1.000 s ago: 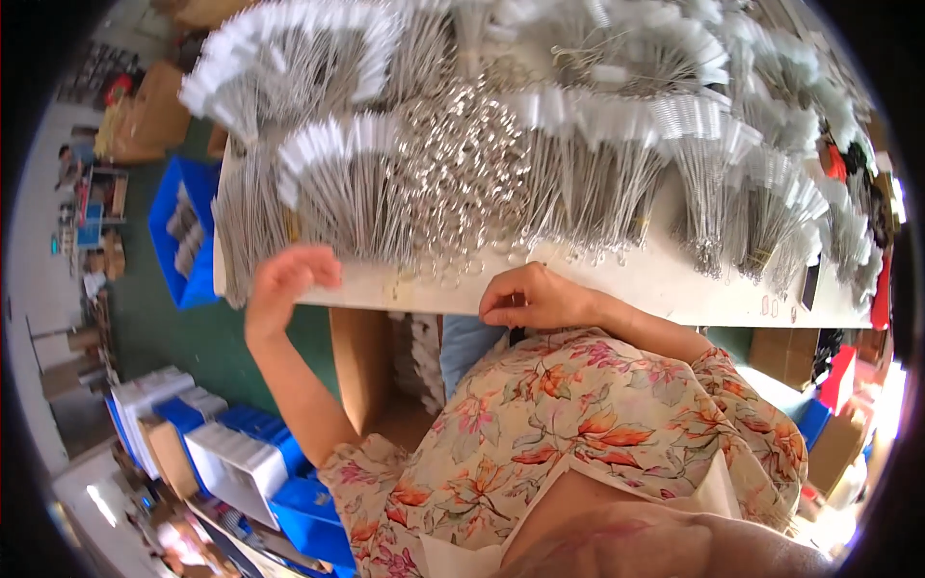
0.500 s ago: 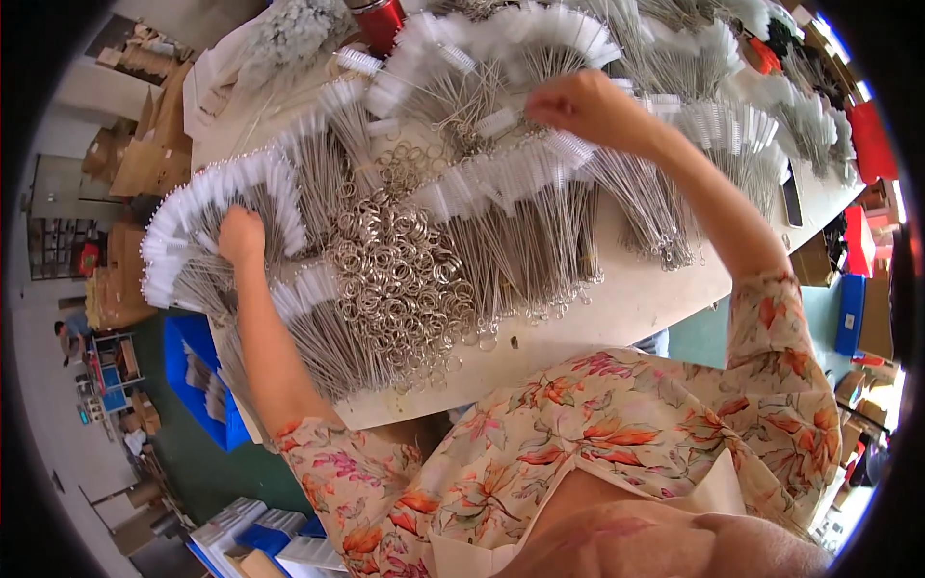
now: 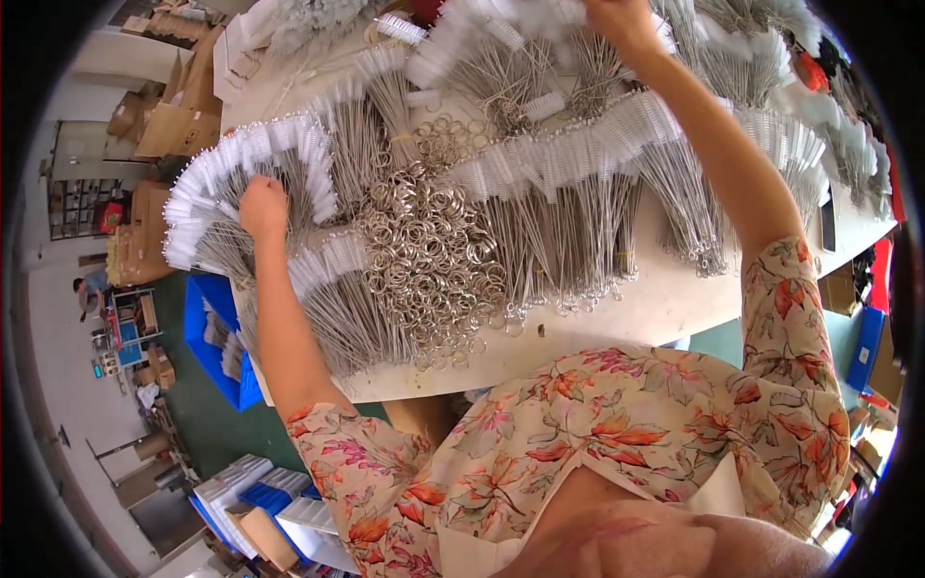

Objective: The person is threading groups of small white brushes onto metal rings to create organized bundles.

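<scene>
Brush bundle (image 3: 241,207) at table's (image 3: 665,308) far-left edge, my left hand (image 3: 262,204) closed on its wire stems, right hand (image 3: 617,19) far up on another bundle, grip can't tell—I'd lift w/ stems together, clear of ring pile (image 3: 429,260).

Her right hand (image 3: 617,17) runs off the top edge, fingers out of sight. The left hand (image 3: 262,204) buries its fingertips among the wire brushes (image 3: 241,173), grip unclear.

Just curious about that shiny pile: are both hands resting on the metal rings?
No, the left hand lies on white-tipped wire brushes, beside the metal rings.
</scene>
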